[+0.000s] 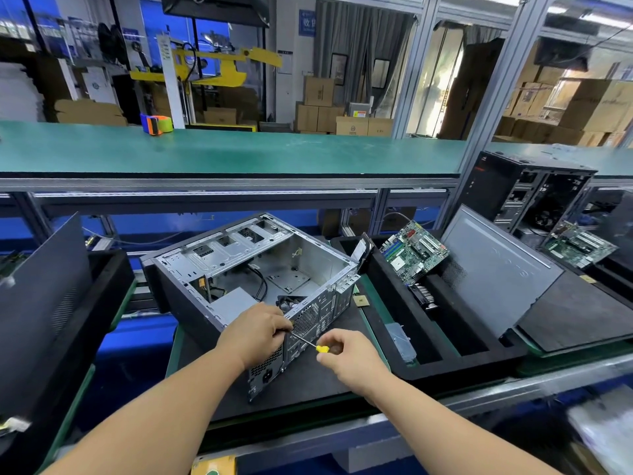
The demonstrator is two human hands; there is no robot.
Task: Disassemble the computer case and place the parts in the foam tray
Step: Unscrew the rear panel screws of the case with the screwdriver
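Open computer case [246, 269] on its side, dead center on bench. Left hand [255, 332] grips rear panel edge, right hand [346, 354] pinches yellow-handled screwdriver [310, 343], tip at panel. Foam tray [442, 361] at 3 o'clock, motherboard [412, 250] propped inside.

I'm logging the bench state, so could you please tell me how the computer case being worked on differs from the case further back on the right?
The near computer case lies on its side, open upward, bare silver inside. The far case stands upright and looks dark inside. The left hand holds the near case's rear edge while the right hand grips a screwdriver; no hand touches the far case. Both lack side panels.
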